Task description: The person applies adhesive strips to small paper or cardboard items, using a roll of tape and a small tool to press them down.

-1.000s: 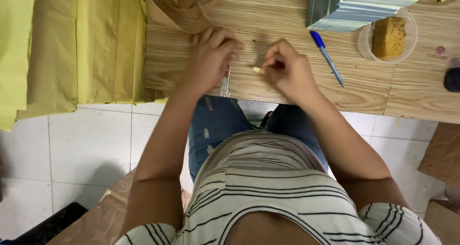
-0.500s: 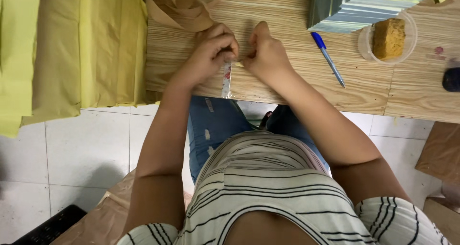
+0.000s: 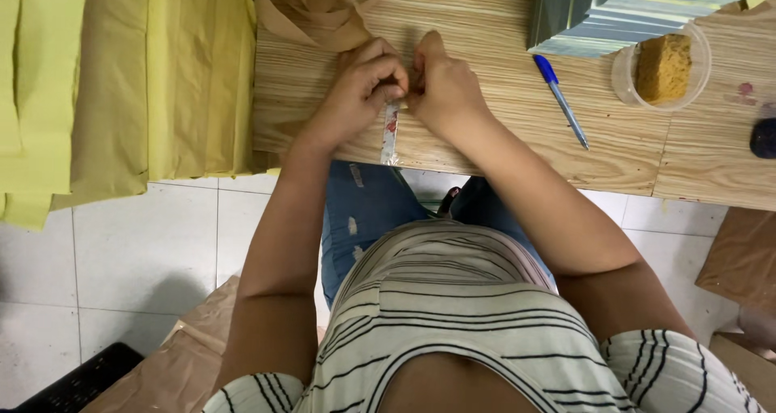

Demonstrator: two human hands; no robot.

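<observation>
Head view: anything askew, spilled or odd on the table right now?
Mostly tidy. The yellow paper sheets overhang the wooden table edge and droop toward the floor. The thin silvery strip pinched between the left hand and right hand juts past the near edge. Small reddish stains mark the tabletop.

strip point(image 3: 390, 134) | narrow, silvery, red-marked | flat at table edge, pinched at top

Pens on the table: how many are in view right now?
1. A blue pen lies on the wooden table, right of the right hand, beside the clear cup holding a sponge. Others may lie outside the frame.
</observation>
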